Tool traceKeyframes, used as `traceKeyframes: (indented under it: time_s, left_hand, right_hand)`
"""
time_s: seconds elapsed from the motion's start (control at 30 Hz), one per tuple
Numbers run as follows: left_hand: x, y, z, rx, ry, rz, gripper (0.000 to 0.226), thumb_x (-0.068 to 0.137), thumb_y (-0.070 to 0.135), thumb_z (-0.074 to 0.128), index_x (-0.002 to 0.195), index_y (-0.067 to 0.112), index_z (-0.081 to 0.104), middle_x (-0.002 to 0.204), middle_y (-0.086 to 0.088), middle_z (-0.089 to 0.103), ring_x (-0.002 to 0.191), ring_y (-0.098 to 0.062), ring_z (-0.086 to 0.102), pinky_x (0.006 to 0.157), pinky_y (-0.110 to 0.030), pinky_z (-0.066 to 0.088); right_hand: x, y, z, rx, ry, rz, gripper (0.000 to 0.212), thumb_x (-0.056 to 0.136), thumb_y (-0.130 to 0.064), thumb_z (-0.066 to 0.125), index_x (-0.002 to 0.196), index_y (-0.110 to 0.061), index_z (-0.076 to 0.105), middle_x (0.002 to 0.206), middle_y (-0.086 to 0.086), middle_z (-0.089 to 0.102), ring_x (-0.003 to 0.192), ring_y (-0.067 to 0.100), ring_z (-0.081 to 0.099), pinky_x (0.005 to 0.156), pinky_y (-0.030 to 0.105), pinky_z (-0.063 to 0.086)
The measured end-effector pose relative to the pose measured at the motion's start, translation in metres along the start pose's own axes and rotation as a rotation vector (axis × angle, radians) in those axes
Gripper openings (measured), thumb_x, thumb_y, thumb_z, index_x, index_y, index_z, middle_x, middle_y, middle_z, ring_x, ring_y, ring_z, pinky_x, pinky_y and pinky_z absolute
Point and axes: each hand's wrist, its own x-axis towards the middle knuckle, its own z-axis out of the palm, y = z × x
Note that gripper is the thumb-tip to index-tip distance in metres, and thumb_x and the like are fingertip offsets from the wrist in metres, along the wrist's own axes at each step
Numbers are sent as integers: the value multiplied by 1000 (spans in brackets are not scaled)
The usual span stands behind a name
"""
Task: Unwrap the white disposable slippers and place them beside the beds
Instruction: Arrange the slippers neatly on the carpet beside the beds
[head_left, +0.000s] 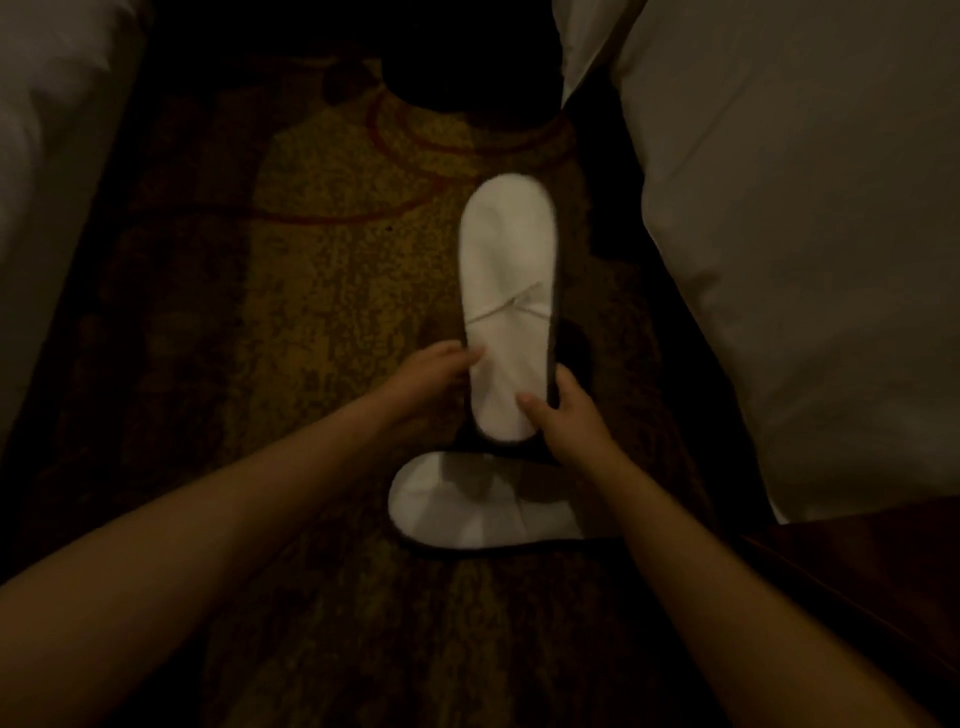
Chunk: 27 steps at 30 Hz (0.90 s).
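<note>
A white disposable slipper (506, 291) with a dark sole edge points away from me, over the patterned carpet between two beds. My left hand (434, 371) grips its near left edge. My right hand (563, 410) grips its near right edge, thumb on the white top. A second white slipper (478, 506) lies crosswise on the carpet just below my hands, partly hidden behind my right forearm. No wrapper shows in the dim light.
White bedding of one bed (789, 249) fills the right side, and another bed's white bedding (47, 171) runs along the left. The yellow and red patterned carpet (322, 270) lies between them. A dark round object (467, 73) stands at the far end. Dark wood furniture (872, 582) sits at lower right.
</note>
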Motion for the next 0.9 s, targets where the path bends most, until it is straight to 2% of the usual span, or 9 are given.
traceKeyframes:
  time_s: [0.07,0.17,0.23,0.37,0.47,0.53,0.6,0.7,0.9]
  left_hand:
    - [5,20,-19,-42,16,-10,15,92,34,53,97,23,61,93,2,65,79,-10,61,59,-22,48]
    - [16,51,-55,-77,177,84,48,89,37,57,133,21,46,129,-2,55,108,-17,54,74,-27,47]
    - [20,62,-75,-6,273,152,54,89,26,60,138,23,40,135,-6,49,110,-21,51,68,-28,47]
    - [22,43,-82,324,290,171,57,84,6,64,135,23,45,133,-12,51,103,-23,53,62,-27,50]
    - [28,10,-66,473,280,247,55,84,1,64,135,11,46,132,-21,53,117,-33,53,85,-38,52]
    - [31,-7,-57,492,320,281,51,85,1,61,134,8,46,133,-21,52,120,-35,51,89,-37,46]
    - [34,-19,-52,494,372,278,50,87,3,59,135,8,45,136,-20,49,121,-35,49,87,-36,45]
    - [38,-32,-51,549,423,254,50,89,6,58,136,8,43,138,-19,48,123,-34,48,95,-41,45]
    - [47,-36,-59,933,450,308,51,89,19,59,137,7,43,138,-20,46,125,-35,44,103,-41,38]
  right_hand:
    - [5,0,-10,-43,-167,13,49,90,-4,56,136,-4,39,135,17,50,123,28,49,97,32,41]
    - [14,5,-29,-232,-318,76,53,86,-10,63,135,-7,43,136,16,51,123,29,50,104,40,42]
    - [20,9,-41,-254,-196,88,51,84,-10,65,131,-4,48,134,19,53,120,31,52,97,35,44]
    - [34,15,-61,-76,250,95,48,86,-4,61,130,1,44,135,20,48,120,33,49,89,33,41]
    - [43,20,-65,-134,385,95,50,87,-4,58,133,-2,39,139,20,41,123,34,45,100,38,41]
    - [47,24,-63,-220,371,73,52,87,-5,57,135,-5,36,142,21,33,126,34,41,104,41,39]
    - [49,27,-61,-271,297,48,58,86,-8,61,138,-8,33,144,20,26,129,34,36,104,40,38]
    - [52,31,-61,-401,162,50,70,83,-13,67,142,-10,29,148,18,21,133,33,29,106,38,34]
    - [54,43,-57,-680,99,18,70,88,-26,60,146,-11,22,153,16,18,138,32,21,112,40,23]
